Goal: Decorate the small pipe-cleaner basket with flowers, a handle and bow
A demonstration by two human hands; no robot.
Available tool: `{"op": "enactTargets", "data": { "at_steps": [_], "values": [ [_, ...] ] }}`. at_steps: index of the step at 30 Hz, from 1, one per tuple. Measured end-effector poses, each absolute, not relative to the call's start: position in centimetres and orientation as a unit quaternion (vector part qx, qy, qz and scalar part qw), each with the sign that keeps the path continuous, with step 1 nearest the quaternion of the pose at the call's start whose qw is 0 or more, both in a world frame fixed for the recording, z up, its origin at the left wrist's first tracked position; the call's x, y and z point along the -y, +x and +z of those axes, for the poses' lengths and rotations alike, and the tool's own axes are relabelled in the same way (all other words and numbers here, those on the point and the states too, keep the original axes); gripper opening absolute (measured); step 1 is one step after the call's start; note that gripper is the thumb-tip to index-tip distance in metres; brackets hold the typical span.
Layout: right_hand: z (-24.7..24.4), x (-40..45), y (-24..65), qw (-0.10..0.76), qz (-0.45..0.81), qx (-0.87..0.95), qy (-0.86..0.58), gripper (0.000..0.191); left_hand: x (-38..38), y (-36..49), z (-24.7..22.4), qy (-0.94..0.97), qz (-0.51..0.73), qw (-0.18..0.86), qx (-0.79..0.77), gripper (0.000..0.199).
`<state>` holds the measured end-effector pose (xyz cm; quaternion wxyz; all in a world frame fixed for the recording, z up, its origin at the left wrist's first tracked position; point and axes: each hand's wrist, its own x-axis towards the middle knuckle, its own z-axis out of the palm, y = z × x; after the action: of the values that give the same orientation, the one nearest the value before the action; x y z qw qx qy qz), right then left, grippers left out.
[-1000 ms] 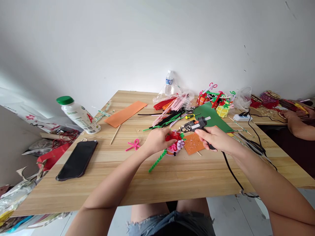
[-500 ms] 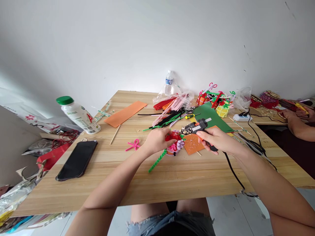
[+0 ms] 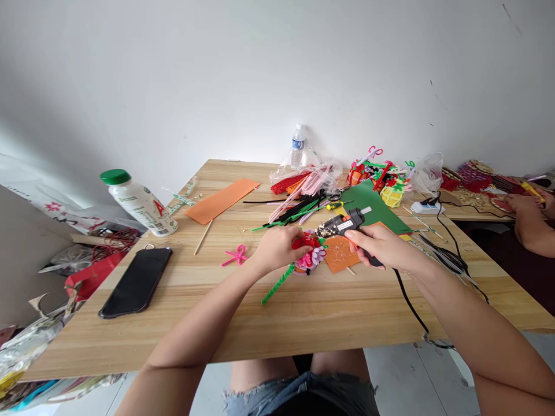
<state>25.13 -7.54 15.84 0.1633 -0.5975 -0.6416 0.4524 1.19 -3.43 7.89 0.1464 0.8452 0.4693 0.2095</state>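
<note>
My left hand (image 3: 280, 248) is closed on a pipe-cleaner flower bundle (image 3: 309, 259) in red, pink and lilac; my fingers hide part of it. A fuzzy green pipe cleaner (image 3: 277, 284) sticks out from its near left side. In my right hand (image 3: 381, 245) is a black hot glue gun (image 3: 340, 225), my fingers wrapped round its handle. The gun's nozzle end points left, at the upper right of the flowers; whether it touches them I cannot tell. Beneath the gun lies a piece of orange paper (image 3: 340, 254). A pink pipe-cleaner bow (image 3: 236, 255) rests left of my left hand.
Left on the wooden table (image 3: 195, 329) are a phone (image 3: 136, 283) and a white bottle (image 3: 141, 205). Behind my hands lie loose pipe cleaners (image 3: 299, 205), a screwdriver (image 3: 336, 205) and green card (image 3: 377, 205). A power strip (image 3: 427, 207) with cables stands right. A co-worker's hands (image 3: 524, 205) work far right.
My hands hold nearly the same pose, with the glue gun shifted only very slightly. At the far right the co-worker's arm has moved a little to the right.
</note>
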Motion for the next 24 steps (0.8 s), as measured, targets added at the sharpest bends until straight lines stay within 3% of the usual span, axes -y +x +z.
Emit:
{"op": "enactTargets", "data": {
  "at_steps": [24],
  "values": [
    [15.51, 7.71, 25.26, 0.139, 0.399, 0.658, -0.624, 0.048, 3.33, 1.21, 7.67, 0.844, 0.213, 0.143, -0.47, 0.026]
  ]
}}
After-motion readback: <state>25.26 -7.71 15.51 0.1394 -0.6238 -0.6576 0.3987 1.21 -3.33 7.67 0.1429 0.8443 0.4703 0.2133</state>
